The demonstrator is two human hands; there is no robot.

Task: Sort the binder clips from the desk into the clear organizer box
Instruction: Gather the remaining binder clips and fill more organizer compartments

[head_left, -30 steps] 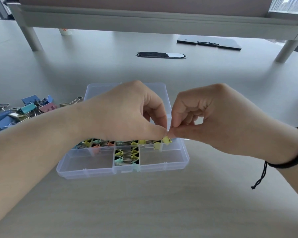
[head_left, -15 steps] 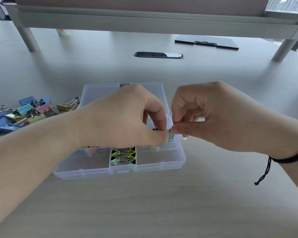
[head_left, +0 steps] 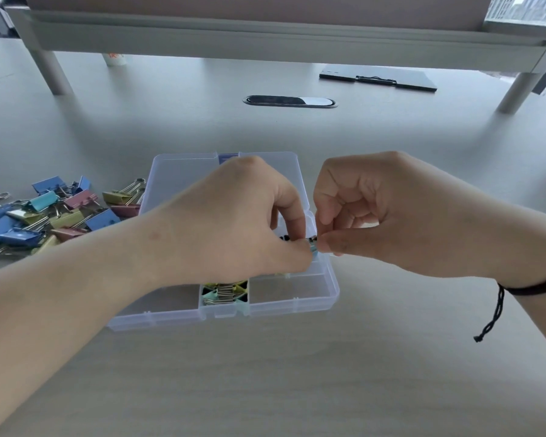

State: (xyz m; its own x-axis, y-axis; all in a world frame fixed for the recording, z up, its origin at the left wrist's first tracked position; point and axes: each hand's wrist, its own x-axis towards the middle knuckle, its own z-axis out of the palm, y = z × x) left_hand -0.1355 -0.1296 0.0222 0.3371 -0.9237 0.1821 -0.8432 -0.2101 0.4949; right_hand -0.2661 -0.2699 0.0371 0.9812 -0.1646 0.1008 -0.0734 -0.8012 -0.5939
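A clear organizer box (head_left: 297, 302) lies open on the desk in front of me, its lid (head_left: 183, 175) folded back. Small binder clips (head_left: 223, 293) fill its front middle compartment. My left hand (head_left: 234, 222) and my right hand (head_left: 385, 212) meet above the box's right side. Both pinch one small light-blue binder clip (head_left: 314, 247) between thumb and fingertips. Most of that clip is hidden by the fingers. My left hand covers the box's middle row.
A heap of larger coloured binder clips (head_left: 54, 212) lies on the desk left of the box. Farther back are a cable grommet (head_left: 290, 101), a dark clipboard (head_left: 378, 81), and a raised shelf on legs (head_left: 49, 70).
Both hands have stayed together over the box's right side, shifting slightly. A yellow clip showed at the fingertips earlier; a light-blue one shows between them now.
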